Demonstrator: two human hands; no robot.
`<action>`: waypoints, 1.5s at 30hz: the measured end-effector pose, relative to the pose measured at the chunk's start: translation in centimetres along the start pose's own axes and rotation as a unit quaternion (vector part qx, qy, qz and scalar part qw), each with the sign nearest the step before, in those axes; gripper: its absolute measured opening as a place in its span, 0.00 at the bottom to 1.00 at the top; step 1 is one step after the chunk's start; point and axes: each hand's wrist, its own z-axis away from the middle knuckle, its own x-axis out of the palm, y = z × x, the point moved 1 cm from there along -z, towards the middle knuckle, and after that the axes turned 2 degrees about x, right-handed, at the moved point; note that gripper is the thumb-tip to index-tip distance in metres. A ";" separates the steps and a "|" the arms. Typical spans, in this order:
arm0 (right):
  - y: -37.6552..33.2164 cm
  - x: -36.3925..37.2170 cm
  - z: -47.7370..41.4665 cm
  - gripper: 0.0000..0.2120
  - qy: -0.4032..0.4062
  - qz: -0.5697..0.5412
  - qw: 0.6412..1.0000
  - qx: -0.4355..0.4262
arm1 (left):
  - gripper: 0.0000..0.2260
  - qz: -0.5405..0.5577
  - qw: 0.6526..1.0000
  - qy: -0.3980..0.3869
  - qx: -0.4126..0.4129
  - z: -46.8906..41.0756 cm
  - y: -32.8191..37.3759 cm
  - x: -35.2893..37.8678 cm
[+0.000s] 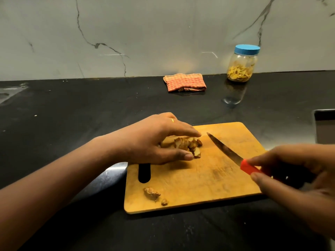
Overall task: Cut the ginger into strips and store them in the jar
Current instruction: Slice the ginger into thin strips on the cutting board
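Black counter (pixel 72 109), board (pixel 208 178) centre; left hand (pixel 154 140) clasps ginger (pixel 190 144) between thumb and fingers (pixel 188 131), pile half hidden. Frame edge cuts off right hand (pixel 297 171), gripping knife (pixel 224 150); blade points away-left. Lidded jar (pixel 242 67) back right.

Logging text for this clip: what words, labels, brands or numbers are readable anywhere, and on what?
None readable.
The jar and its lid show no label, the knife shows no brand, and the board and the cloth carry no print.
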 end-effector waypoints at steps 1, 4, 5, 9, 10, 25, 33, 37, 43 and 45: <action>-0.1 0.2 -0.2 0.10 0.004 0.001 1.000 0.002 | 0.22 -0.017 1.000 0.012 0.011 -0.1 0.1 0.1; -0.9 0.5 -0.7 0.08 0.019 0.026 0.999 -0.002 | 0.18 -0.021 0.997 0.061 0.042 0.1 -0.1 0.4; -1.1 0.5 -0.7 0.07 0.017 0.027 0.999 -0.006 | 0.17 -0.016 0.996 0.073 0.046 0.3 -0.3 0.3; -1.5 0.8 -0.6 0.07 0.006 0.017 0.999 -0.027 | 0.14 -0.007 0.996 0.076 0.052 1.1 -0.5 -0.4; -1.5 1.0 -0.5 0.07 0.005 0.017 0.999 -0.032 | 0.13 -0.005 0.996 0.072 0.051 1.2 -0.5 -0.6; -0.2 0.2 -0.3 0.07 0.009 0.018 1.000 0.007 | 0.08 -0.008 0.999 0.036 -0.038 -3.1 1.2 -0.9; 0.1 0.0 -0.4 0.06 0.002 0.022 0.999 0.025 | 0.10 -0.061 0.997 0.026 -0.026 -4.3 2.3 -0.8; 0.1 -0.3 -0.3 0.07 -0.006 0.028 0.999 0.033 | 0.09 -0.045 0.999 0.024 -0.007 -4.4 2.1 -0.6; 0.3 -0.8 -0.1 0.08 -0.009 0.031 0.999 0.043 | 0.07 -0.047 0.998 0.043 0.019 -4.4 2.2 -0.3; 0.4 -0.8 0.0 0.08 -0.012 0.024 0.999 0.042 | 0.06 -0.011 0.998 0.062 0.007 -4.1 2.4 -0.5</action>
